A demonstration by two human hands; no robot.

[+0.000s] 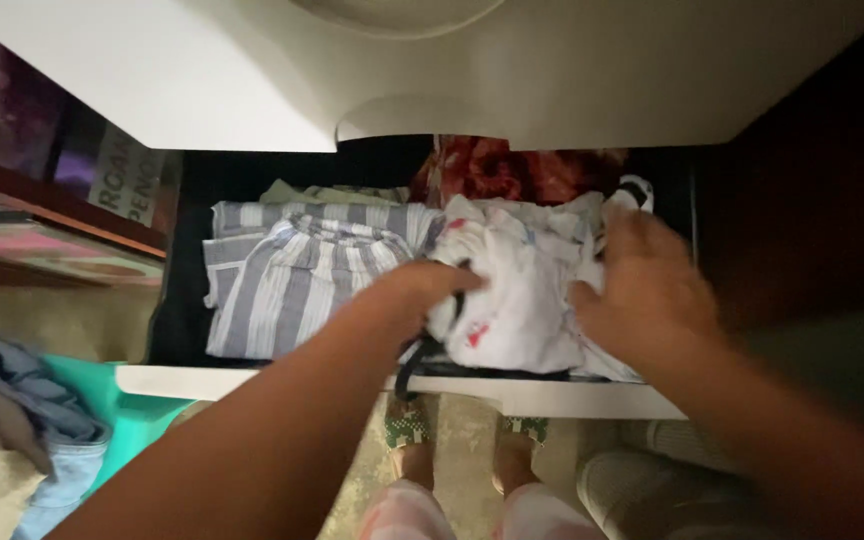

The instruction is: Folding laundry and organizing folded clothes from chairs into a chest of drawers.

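Drawer [512, 395] stood open w/ white garment [517, 290] at its front right, left hand [422, 295] fingers clamped on it, right hand [642, 290] fingers spread flat; best pressed evenly beside striped shirt [292, 280].

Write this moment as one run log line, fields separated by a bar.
left hand on white garment | right hand on same garment | open drawer | striped cloth beside
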